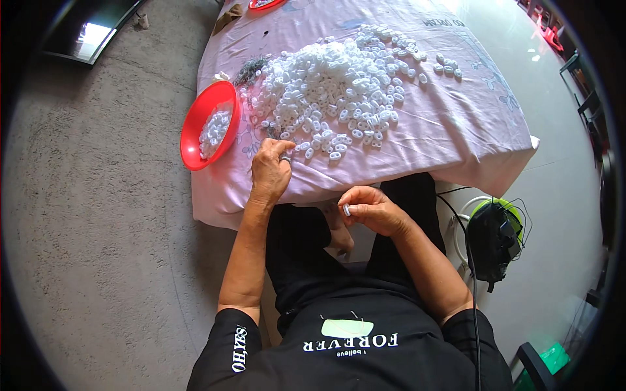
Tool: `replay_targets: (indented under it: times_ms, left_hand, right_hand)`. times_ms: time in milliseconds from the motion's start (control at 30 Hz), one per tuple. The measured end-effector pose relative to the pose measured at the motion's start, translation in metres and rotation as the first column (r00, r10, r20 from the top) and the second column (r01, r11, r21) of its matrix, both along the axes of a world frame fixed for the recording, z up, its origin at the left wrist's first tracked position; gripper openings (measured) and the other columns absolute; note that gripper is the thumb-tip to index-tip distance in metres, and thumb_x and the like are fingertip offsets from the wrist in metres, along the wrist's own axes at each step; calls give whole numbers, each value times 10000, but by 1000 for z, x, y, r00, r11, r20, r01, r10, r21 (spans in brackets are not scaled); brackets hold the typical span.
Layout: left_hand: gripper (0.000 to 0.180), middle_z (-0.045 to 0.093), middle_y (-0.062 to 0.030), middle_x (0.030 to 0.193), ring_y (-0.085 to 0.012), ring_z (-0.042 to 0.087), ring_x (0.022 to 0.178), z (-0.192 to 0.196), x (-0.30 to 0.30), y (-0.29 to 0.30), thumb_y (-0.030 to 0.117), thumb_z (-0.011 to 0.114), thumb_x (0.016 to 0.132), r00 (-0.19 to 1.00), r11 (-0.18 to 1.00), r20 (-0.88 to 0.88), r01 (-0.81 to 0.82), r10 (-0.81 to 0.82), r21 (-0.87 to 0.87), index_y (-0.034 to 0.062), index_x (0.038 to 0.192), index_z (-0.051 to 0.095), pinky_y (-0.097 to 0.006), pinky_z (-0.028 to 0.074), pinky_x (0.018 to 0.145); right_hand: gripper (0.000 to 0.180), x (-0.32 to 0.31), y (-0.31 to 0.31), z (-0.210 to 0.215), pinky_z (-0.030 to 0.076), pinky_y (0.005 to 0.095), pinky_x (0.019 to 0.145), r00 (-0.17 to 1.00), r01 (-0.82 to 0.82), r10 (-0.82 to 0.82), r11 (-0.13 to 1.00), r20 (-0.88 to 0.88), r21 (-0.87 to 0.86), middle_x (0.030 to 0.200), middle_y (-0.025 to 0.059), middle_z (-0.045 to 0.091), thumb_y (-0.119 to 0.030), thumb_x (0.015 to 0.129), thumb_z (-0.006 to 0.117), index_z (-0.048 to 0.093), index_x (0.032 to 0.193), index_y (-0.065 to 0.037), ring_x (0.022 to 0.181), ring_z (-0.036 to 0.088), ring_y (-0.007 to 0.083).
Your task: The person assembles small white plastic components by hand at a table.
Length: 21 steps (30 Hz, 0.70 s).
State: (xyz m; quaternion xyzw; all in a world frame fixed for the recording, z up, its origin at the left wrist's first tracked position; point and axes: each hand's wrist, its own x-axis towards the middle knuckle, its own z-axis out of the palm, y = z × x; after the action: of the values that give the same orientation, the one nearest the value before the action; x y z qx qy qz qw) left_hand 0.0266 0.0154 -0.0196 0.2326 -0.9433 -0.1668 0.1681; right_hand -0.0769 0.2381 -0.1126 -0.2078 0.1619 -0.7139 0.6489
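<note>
My right hand (370, 210) is above my lap, just off the table's near edge, pinching one small white oval plastic piece (347, 210) between thumb and fingers. My left hand (270, 168) rests at the near edge of a big heap of white oval plastic pieces (326, 78), many with two holes. Its fingers are bent, with the index fingertip beside some loose pieces; whatever they may grip is too small to make out. A small grey clump (272, 132) lies just beyond that hand, and a larger grey tangle of small parts (251, 70) sits at the heap's left side.
A red bowl (190, 133) with white pieces inside stands at the table's left edge. Pink cloth (417, 153) covers the table. Part of another red bowl (266, 3) shows at the far edge. A black bag (492, 238) and a cable (471, 260) are at my right.
</note>
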Motion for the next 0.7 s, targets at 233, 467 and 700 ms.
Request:
replay_targets:
  times_ms: [233, 467, 700]
  left_hand:
    - [379, 609, -155, 910, -338, 610, 855, -5, -5, -6, -53, 466, 698, 999, 999, -2, -45, 45, -22, 48, 999, 674, -398, 487, 804]
    - [403, 613, -162, 924, -340, 612, 871, -5, 0, -4, -38, 455, 682, 996, 996, -9, -84, 84, 11, 36, 1015, 670, -399, 490, 817]
    - [420, 615, -164, 915, -331, 616, 869, -6, 0, -5, -38, 449, 670, 995, 995, -8, -96, 96, 14, 38, 1021, 667, -397, 492, 820]
  right_hand:
    - [185, -4, -1, 0, 497, 257, 693, 1000, -1, 2, 999, 23, -47, 847, 27, 614, -91, 889, 646, 649, 1067, -42, 749, 587, 119]
    - [181, -5, -1, -2, 501, 267, 704, 999, 17, -15, 998, 35, -57, 851, 31, 617, -86, 892, 641, 641, 1066, -38, 762, 595, 121]
    - [192, -7, 0, 1, 499, 260, 720, 999, 35, -34, 998, 31, -47, 856, 35, 627, -95, 887, 649, 636, 1070, -36, 766, 593, 117]
